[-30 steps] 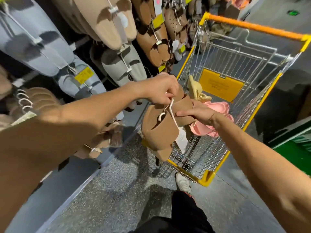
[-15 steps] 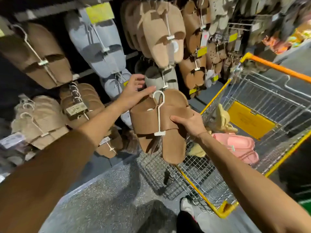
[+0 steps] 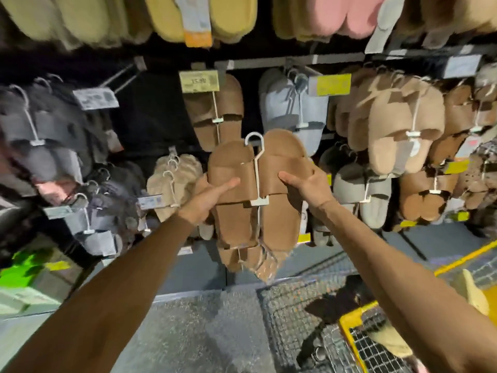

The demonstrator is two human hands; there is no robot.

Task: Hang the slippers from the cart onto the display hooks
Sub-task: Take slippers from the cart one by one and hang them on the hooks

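A pair of brown slippers (image 3: 279, 168) on a white plastic hanger (image 3: 256, 168) is held up in front of the display wall. My left hand (image 3: 207, 199) grips the left slipper, thumb across its strap. My right hand (image 3: 309, 185) grips the right slipper from the side, thumb on the strap. The hanger's hook (image 3: 252, 138) stands free, just below a matching brown pair (image 3: 215, 111) hanging from a display hook under a yellow price tag (image 3: 199, 81). The yellow-edged wire cart (image 3: 352, 329) is at the lower right, with a pale yellow slipper (image 3: 477, 300) inside.
Hooks all round carry slippers: grey (image 3: 43, 138) at left, light blue (image 3: 290, 103), tan fuzzy (image 3: 395, 125) at right, yellow and pink along the top. Beige pairs (image 3: 172, 181) hang just left of my hands. A grey speckled floor (image 3: 204, 327) lies below.
I have raised the brown pair from beside the cart up toward the display, and the view has swung to the wall. My left hand, open half a second ago, now grips the left slipper.
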